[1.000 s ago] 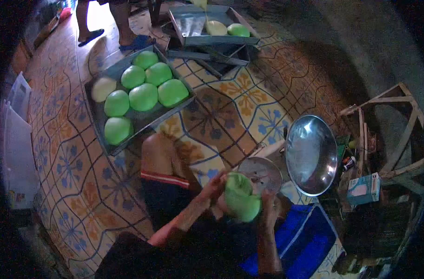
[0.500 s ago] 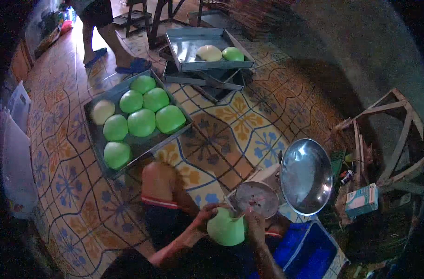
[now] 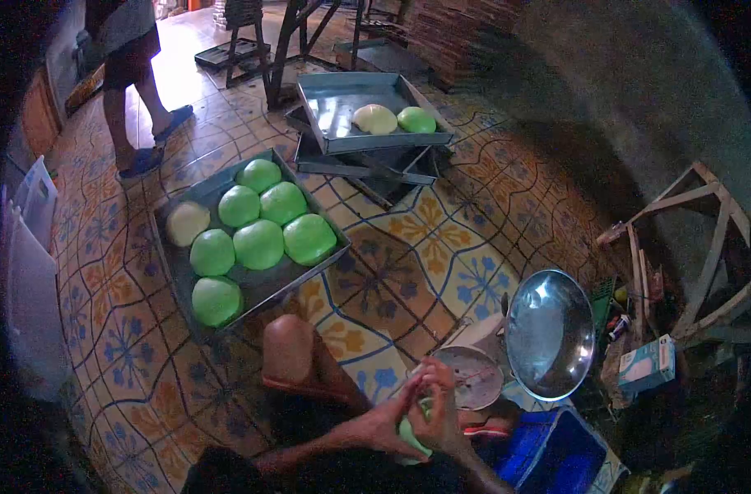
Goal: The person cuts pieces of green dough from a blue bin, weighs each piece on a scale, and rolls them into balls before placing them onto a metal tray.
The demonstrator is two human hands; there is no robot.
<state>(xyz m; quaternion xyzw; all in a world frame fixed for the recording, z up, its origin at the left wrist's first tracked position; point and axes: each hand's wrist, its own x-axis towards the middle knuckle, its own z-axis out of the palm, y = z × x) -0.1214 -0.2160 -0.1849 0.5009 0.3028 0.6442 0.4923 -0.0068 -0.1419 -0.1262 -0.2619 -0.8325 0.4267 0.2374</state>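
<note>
Both hands meet low in the middle of the head view, over my lap. My left hand [image 3: 383, 426] wraps around a lump of green dough [image 3: 410, 435] from the left side. At the dough's right and top is my right hand [image 3: 439, 405], its fingers bent and bunched against the left fingertips. Most of the lump is hidden behind the hands; a green strip shows between and below them. Just beyond the fingers lies a round, dull plate [image 3: 474, 379] that looks like part of a scale, with a shiny metal bowl [image 3: 550, 329] tilted beside it.
A metal tray [image 3: 264, 303] to the left holds several green dough balls and one cream ball. Stacked trays [image 3: 334, 148] farther back carry one cream and one green ball. A person [image 3: 132, 74] stands upper left. A small box [image 3: 647, 365] and wooden frame [image 3: 713, 239] are right.
The dough was a broad, rounded lump in plain sight; now it is mostly covered, with both hands brought together over it. The other person has moved left. The view has shifted slightly.
</note>
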